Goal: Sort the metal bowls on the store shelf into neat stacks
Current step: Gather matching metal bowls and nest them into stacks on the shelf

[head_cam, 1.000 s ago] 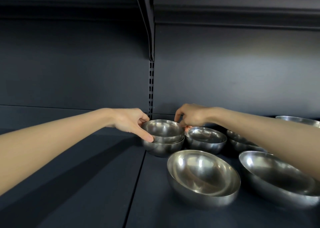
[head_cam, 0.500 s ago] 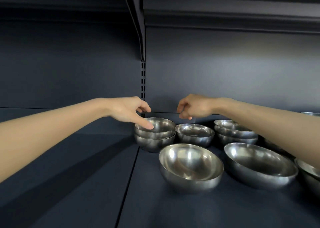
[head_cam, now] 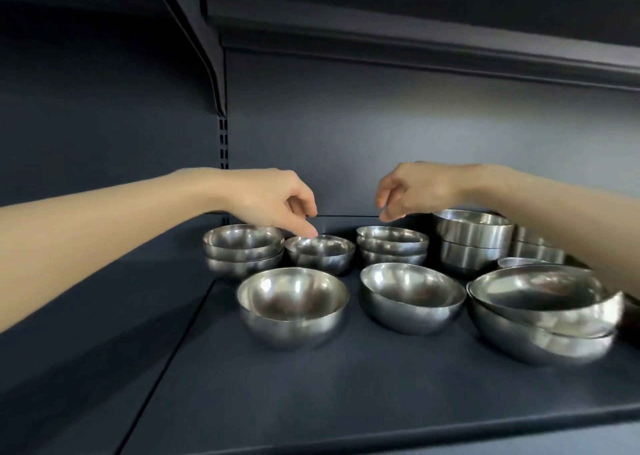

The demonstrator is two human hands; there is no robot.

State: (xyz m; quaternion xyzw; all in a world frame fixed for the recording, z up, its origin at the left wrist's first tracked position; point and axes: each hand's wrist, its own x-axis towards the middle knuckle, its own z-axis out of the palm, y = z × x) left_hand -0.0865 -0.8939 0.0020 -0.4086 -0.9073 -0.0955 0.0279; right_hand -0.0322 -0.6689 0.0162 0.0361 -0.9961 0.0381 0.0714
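Several shiny metal bowls sit on the dark shelf (head_cam: pixel 311 395). A stack of two small bowls (head_cam: pixel 242 250) stands at the back left. Beside it is a single small bowl (head_cam: pixel 320 253), then another small stack (head_cam: pixel 391 246). My left hand (head_cam: pixel 273 201) hovers over the single bowl, fingers loosely curled, thumb tip at its far rim, holding nothing. My right hand (head_cam: pixel 412 191) hangs above the second small stack, fingers loosely curled and empty. Two medium bowls (head_cam: pixel 292 305) (head_cam: pixel 412 297) stand in front.
At the right a stack of large bowls (head_cam: pixel 543 312) sits partly under my right forearm. Taller straight-sided bowls (head_cam: pixel 474 243) are stacked at the back right. An upper shelf with a bracket (head_cam: pixel 201 39) hangs overhead. A seam divides the shelf from a left panel (head_cam: pixel 104 350).
Both hands let go of the back-left stack and rose off it. The view shifted, showing more bowls at the right. My left hand now sits over the single small bowl.
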